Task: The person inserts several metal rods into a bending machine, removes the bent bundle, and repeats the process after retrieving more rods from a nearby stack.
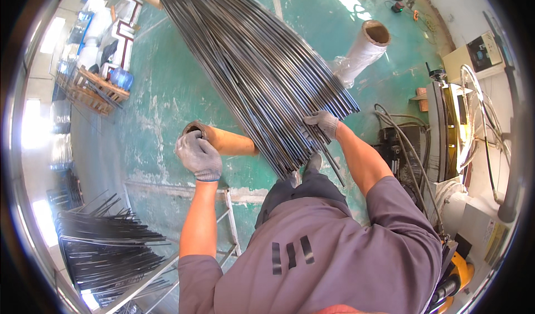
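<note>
Green floor: rods (251, 63) run away; left hand (199, 155) grips tube (225, 141), right hand (322, 123) grips rods.

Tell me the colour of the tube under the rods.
Orange-brown cardboard tube, clearest in the head view.

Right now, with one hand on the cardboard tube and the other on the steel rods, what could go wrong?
1. The steel rods lie fanned across the cardboard tube; if the left hand shifts that tube, the bundle may slide or roll toward the shoe.
2. The right hand rests at the cut rod ends, which could jab or pinch through the glove.
3. Hoses and a metal frame lie close to the feet: possible tripping.
</note>
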Demonstrator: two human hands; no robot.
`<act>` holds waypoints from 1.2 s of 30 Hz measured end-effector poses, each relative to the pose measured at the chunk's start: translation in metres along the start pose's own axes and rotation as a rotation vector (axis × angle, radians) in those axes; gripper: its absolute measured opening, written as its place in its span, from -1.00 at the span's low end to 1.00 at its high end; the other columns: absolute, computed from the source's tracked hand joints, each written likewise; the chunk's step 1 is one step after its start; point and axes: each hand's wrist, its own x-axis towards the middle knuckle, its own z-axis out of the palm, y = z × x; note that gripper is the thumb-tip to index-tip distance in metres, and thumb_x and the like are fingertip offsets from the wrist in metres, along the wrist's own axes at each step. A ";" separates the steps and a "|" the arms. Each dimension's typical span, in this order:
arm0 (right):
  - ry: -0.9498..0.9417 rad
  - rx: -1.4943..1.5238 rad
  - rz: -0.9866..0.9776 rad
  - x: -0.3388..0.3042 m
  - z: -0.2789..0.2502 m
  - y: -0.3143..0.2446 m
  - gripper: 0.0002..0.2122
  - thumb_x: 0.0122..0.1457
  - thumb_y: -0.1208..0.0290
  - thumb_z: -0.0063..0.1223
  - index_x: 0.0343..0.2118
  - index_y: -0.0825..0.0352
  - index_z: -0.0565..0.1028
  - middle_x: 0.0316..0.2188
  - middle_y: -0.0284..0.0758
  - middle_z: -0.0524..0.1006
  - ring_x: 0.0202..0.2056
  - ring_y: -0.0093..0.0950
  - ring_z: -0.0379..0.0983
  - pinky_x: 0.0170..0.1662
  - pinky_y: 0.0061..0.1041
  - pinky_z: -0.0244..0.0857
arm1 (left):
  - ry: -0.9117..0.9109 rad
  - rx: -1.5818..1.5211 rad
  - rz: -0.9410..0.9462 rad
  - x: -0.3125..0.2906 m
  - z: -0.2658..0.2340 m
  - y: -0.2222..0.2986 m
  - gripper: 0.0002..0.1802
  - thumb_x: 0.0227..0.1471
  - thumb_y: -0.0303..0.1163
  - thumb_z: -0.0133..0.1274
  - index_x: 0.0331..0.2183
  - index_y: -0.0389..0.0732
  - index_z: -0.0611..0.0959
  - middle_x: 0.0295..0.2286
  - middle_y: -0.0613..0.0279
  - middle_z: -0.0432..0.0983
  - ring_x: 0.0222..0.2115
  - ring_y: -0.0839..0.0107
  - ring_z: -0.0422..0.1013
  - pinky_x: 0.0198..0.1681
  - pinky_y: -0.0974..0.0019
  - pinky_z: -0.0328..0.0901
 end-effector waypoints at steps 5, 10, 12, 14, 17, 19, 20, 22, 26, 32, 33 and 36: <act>0.041 -0.081 -0.054 -0.035 0.040 -0.013 -0.78 0.40 0.35 0.10 -0.19 0.47 0.57 -0.43 -0.22 0.65 -0.51 -0.39 0.58 -0.48 -0.34 0.53 | 0.031 -0.022 0.072 -0.007 -0.021 0.037 -0.81 0.07 -0.40 0.04 -0.25 -0.23 0.61 -0.19 -0.11 0.44 -0.05 -0.17 0.37 0.21 -0.34 0.19; 0.449 -0.638 0.121 -0.097 0.081 0.010 -0.48 0.30 -0.11 0.20 -0.29 0.42 0.56 -0.60 -0.33 0.47 -0.64 -0.49 0.35 -0.60 -0.34 0.25 | 0.055 -0.030 0.020 -0.052 -0.021 0.063 -0.76 -0.03 -0.39 0.16 -0.28 -0.27 0.64 -0.01 -0.23 0.38 0.09 -0.29 0.27 0.16 -0.36 0.18; 0.580 -0.898 0.054 -0.132 0.075 0.061 -0.45 0.24 -0.11 0.28 -0.21 0.46 0.61 -0.55 -0.32 0.50 -0.56 -0.44 0.42 -0.50 -0.30 0.34 | 0.085 -0.003 0.026 -0.055 -0.018 0.068 -0.77 -0.02 -0.37 0.16 -0.28 -0.27 0.64 -0.01 -0.24 0.37 0.09 -0.28 0.27 0.16 -0.36 0.19; 0.612 -0.921 0.107 -0.189 0.079 0.105 -0.42 0.20 -0.09 0.32 -0.08 0.48 0.62 -0.47 -0.22 0.58 -0.44 -0.35 0.52 -0.32 -0.26 0.43 | 0.109 -0.051 0.048 -0.057 -0.014 0.067 -0.73 0.01 -0.37 0.15 -0.21 -0.25 0.63 0.04 -0.26 0.33 0.10 -0.27 0.25 0.17 -0.38 0.16; 0.757 -0.928 0.317 -0.293 0.106 0.169 -0.40 0.16 -0.09 0.32 -0.01 0.43 0.62 -0.17 0.11 0.64 -0.12 -0.09 0.65 -0.07 -0.19 0.45 | 0.022 -0.236 0.186 -0.059 -0.005 0.064 -0.68 0.03 -0.37 0.16 -0.12 -0.20 0.62 0.05 -0.24 0.35 0.10 -0.25 0.27 0.20 -0.34 0.15; 0.883 -0.930 0.418 -0.348 0.105 0.237 -0.51 0.12 -0.04 0.34 -0.13 0.34 0.67 -0.22 0.01 0.67 -0.13 -0.04 0.62 -0.07 -0.19 0.45 | -0.154 -0.507 0.390 -0.074 0.008 0.061 -0.65 0.04 -0.38 0.18 -0.09 -0.21 0.61 0.01 -0.14 0.43 0.06 -0.18 0.34 0.21 -0.25 0.19; 0.938 -0.907 0.498 -0.382 0.121 0.250 -0.56 0.11 -0.02 0.35 -0.18 0.30 0.68 -0.24 -0.02 0.67 -0.14 -0.04 0.61 -0.07 -0.19 0.45 | -0.248 -0.641 0.491 -0.088 0.013 0.059 -0.63 0.05 -0.38 0.19 -0.07 -0.21 0.61 -0.01 -0.09 0.47 0.05 -0.14 0.37 0.22 -0.20 0.22; 1.099 -0.939 0.513 -0.433 0.145 0.285 -0.60 0.13 -0.05 0.33 -0.27 0.26 0.70 -0.27 -0.05 0.68 -0.17 -0.08 0.63 -0.06 -0.18 0.46 | -0.622 -0.894 0.320 -0.153 0.052 0.063 -0.59 0.06 -0.33 0.27 -0.03 -0.19 0.63 -0.09 0.02 0.56 0.02 0.02 0.45 0.23 -0.05 0.28; 1.396 -0.943 0.551 -0.484 0.189 0.334 -0.68 0.11 0.03 0.34 -0.40 0.24 0.67 -0.40 -0.14 0.67 -0.26 -0.08 0.63 -0.13 -0.13 0.47 | -1.073 -1.870 -1.417 -0.163 0.126 0.088 -0.53 0.16 -0.11 0.29 0.00 -0.16 0.61 -0.12 0.14 0.58 0.01 0.16 0.46 0.24 0.03 0.29; 1.708 -1.105 0.251 -0.494 0.190 0.409 -0.80 -0.03 0.24 0.26 -0.59 0.22 0.52 -0.59 -0.16 0.55 -0.43 -0.08 0.54 -0.30 -0.09 0.40 | -1.277 -1.879 -1.387 -0.097 0.079 0.159 -0.86 0.19 -0.38 0.03 -0.34 -0.25 0.57 -0.36 0.08 0.50 -0.30 0.15 0.40 -0.03 0.01 0.34; 1.735 -1.102 0.258 -0.502 0.180 0.427 -0.79 0.00 0.22 0.25 -0.61 0.21 0.53 -0.61 -0.16 0.54 -0.45 -0.08 0.55 -0.31 -0.11 0.40 | -1.223 -1.836 -1.410 -0.108 0.081 0.159 -0.87 0.17 -0.39 0.06 -0.39 -0.23 0.56 -0.42 0.13 0.49 -0.35 0.17 0.39 -0.06 0.03 0.34; 1.779 -1.024 0.264 -0.537 0.151 0.501 -0.78 0.03 0.23 0.25 -0.63 0.21 0.53 -0.61 -0.17 0.55 -0.45 -0.06 0.53 -0.31 -0.10 0.39 | -1.440 -1.912 -1.267 -0.138 0.035 0.198 -0.78 0.19 -0.34 0.11 -0.48 -0.19 0.54 -0.53 0.13 0.47 -0.40 0.19 0.44 -0.10 0.02 0.37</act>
